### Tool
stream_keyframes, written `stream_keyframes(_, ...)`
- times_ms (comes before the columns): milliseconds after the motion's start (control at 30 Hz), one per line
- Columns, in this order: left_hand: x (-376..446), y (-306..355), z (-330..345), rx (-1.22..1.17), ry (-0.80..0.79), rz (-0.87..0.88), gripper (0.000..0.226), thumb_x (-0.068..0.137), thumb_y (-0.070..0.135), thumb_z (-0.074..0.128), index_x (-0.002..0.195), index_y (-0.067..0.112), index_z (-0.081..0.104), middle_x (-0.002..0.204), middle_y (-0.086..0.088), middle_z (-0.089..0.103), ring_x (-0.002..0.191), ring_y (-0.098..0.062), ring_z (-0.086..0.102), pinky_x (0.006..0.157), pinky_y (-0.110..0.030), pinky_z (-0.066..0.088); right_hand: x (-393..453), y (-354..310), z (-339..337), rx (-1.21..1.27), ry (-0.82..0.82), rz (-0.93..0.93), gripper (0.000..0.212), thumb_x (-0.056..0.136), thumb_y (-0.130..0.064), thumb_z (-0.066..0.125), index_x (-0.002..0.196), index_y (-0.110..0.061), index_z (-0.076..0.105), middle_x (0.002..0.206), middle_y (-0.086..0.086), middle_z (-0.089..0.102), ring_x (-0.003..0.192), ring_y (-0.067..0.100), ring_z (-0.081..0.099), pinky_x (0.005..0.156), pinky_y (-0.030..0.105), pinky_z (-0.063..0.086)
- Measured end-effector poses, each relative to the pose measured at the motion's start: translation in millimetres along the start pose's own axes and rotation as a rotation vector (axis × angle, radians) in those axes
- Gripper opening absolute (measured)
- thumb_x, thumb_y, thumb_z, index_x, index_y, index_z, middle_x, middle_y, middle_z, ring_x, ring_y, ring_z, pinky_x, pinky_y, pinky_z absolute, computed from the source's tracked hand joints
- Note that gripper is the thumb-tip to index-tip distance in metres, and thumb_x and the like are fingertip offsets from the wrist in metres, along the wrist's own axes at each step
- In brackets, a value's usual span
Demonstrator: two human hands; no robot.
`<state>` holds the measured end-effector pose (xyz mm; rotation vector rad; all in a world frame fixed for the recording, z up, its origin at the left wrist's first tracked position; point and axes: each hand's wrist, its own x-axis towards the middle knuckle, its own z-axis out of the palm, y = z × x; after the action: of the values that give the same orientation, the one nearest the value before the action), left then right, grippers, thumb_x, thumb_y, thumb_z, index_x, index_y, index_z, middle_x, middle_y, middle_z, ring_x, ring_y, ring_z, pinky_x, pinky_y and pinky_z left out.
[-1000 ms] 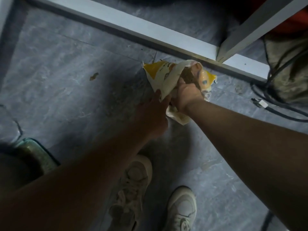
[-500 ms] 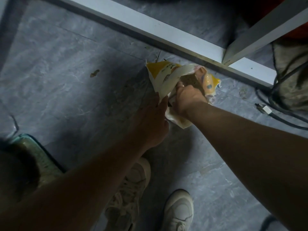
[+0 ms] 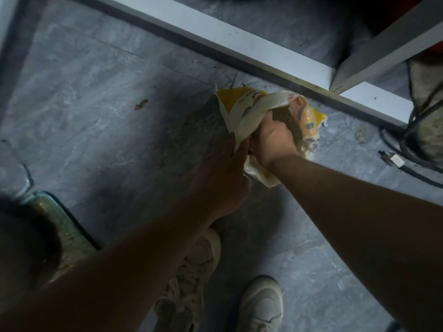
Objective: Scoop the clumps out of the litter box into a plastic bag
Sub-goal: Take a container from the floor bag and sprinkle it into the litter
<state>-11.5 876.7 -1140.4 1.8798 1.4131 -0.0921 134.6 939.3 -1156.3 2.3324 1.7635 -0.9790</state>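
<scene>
A yellow and white plastic bag (image 3: 242,109) lies crumpled on the grey floor near the white frame, with brown litter showing at its mouth (image 3: 288,122). My right hand (image 3: 273,142) grips the bag's gathered middle. My left hand (image 3: 223,176) holds the bag's near left edge with its fingers along the plastic. A green litter box (image 3: 62,226) shows only as a corner at the lower left, partly hidden by my left arm. No scoop is in sight.
A white metal frame (image 3: 239,41) crosses the floor just behind the bag. Black cables and a plug (image 3: 395,161) lie at the right. My two pale shoes (image 3: 261,305) stand below. A small brown scrap (image 3: 141,104) lies on the tiles.
Both hands keep their hold on the bag and have barely shifted. The view has drifted, so more of the green litter box shows at the lower left.
</scene>
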Motion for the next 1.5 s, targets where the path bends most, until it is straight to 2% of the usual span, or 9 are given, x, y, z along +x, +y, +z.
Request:
stream_keyframes(133, 0, 4, -4, 0.012, 0.013, 0.010, 0.072, 0.098, 0.033, 0.042, 0.162, 0.019, 0.014, 0.168, -0.016, 0.019, 0.154, -0.035, 0.023, 0.124, -0.051, 0.027, -16, 1, 11, 0.246, 0.164, 0.026, 0.072, 0.093, -0.025, 0.061, 0.151, -0.017, 0.019, 0.108, 0.017, 0.066, 0.097, 0.036, 0.066, 0.085, 0.045, 0.053)
stream_keyframes(433, 0, 9, -4, 0.004, 0.020, -0.010, 0.075, 0.086, 0.041, 0.025, 0.159, 0.027, 0.017, 0.162, -0.015, 0.029, 0.141, -0.039, 0.041, 0.110, -0.055, 0.043, -51, 1, 24, 0.674, 0.387, 0.157, 0.065, 0.087, -0.023, 0.071, 0.144, -0.009, 0.044, 0.141, 0.010, 0.053, 0.134, 0.024, 0.047, 0.112, 0.041, 0.037)
stream_keyframes(600, -2, 11, -5, -0.029, 0.036, 0.014, 0.073, 0.087, 0.038, 0.020, 0.155, 0.018, 0.038, 0.155, -0.024, 0.038, 0.130, -0.046, 0.051, 0.100, -0.056, 0.049, -65, 1, 24, 0.783, 0.481, 0.179, 0.060, 0.085, -0.029, 0.075, 0.139, -0.017, 0.051, 0.134, -0.001, 0.059, 0.127, 0.013, 0.053, 0.107, 0.031, 0.042)
stream_keyframes(800, -12, 17, -8, -0.024, -0.007, -0.011, 0.064, 0.098, 0.027, 0.032, 0.161, 0.016, 0.028, 0.163, -0.024, 0.027, 0.135, -0.046, 0.048, 0.107, -0.055, 0.044, -91, 5, 32, 0.861, 0.474, 0.249, 0.054, 0.085, -0.042, 0.068, 0.136, -0.033, 0.050, 0.130, -0.011, 0.059, 0.121, 0.008, 0.056, 0.101, 0.030, 0.047)
stream_keyframes(967, -29, 28, -4, -0.076, 0.003, -0.073, 0.065, 0.098, 0.005, 0.051, 0.159, 0.012, 0.029, 0.167, -0.018, 0.020, 0.148, -0.042, 0.032, 0.118, -0.048, 0.032, -121, 3, 32, 0.863, 0.479, 0.248, 0.052, 0.085, -0.036, 0.074, 0.131, -0.035, 0.050, 0.119, -0.018, 0.058, 0.103, -0.014, 0.046, 0.078, -0.007, 0.032)
stream_keyframes(1067, -44, 36, -2, -0.079, 0.027, -0.045, 0.061, 0.099, 0.010, 0.049, 0.158, 0.008, 0.032, 0.166, -0.019, 0.024, 0.148, -0.042, 0.034, 0.118, -0.050, 0.032, -147, 5, 27, 0.894, 0.426, 0.268, 0.049, 0.085, -0.040, 0.076, 0.115, -0.052, 0.040, 0.097, -0.023, 0.058, 0.089, -0.009, 0.052, 0.068, -0.002, 0.038)
stream_keyframes(1167, -61, 51, -3, -0.036, 0.046, 0.059, 0.067, 0.097, 0.036, 0.025, 0.158, 0.011, 0.032, 0.165, -0.020, 0.027, 0.152, -0.037, 0.028, 0.125, -0.050, 0.025, -173, 14, 20, 0.901, 0.401, 0.268, 0.048, 0.084, -0.037, 0.076, 0.113, -0.048, 0.040, 0.092, -0.024, 0.059, 0.079, -0.009, 0.057, 0.064, 0.000, 0.040)
stream_keyframes(1333, -103, 86, -10, -0.016, -0.023, 0.173, 0.070, 0.092, 0.027, 0.030, 0.161, 0.013, 0.027, 0.168, -0.012, 0.025, 0.154, -0.027, 0.025, 0.124, -0.040, 0.027, -225, 28, -8, 0.918, 0.447, 0.288, 0.053, 0.081, -0.035, 0.079, 0.108, -0.061, 0.042, 0.094, -0.039, 0.061, 0.084, -0.019, 0.060, 0.063, -0.001, 0.042)
stream_keyframes(1500, -153, 147, -30, -0.025, -0.096, 0.212, 0.063, 0.097, 0.024, 0.039, 0.159, 0.015, 0.033, 0.165, -0.006, 0.034, 0.151, -0.021, 0.031, 0.124, -0.034, 0.029, -288, 44, -36, 0.934, 0.505, 0.324, 0.058, 0.079, -0.033, 0.081, 0.126, -0.047, 0.051, 0.114, -0.016, 0.068, 0.100, 0.001, 0.067, 0.080, 0.017, 0.054)
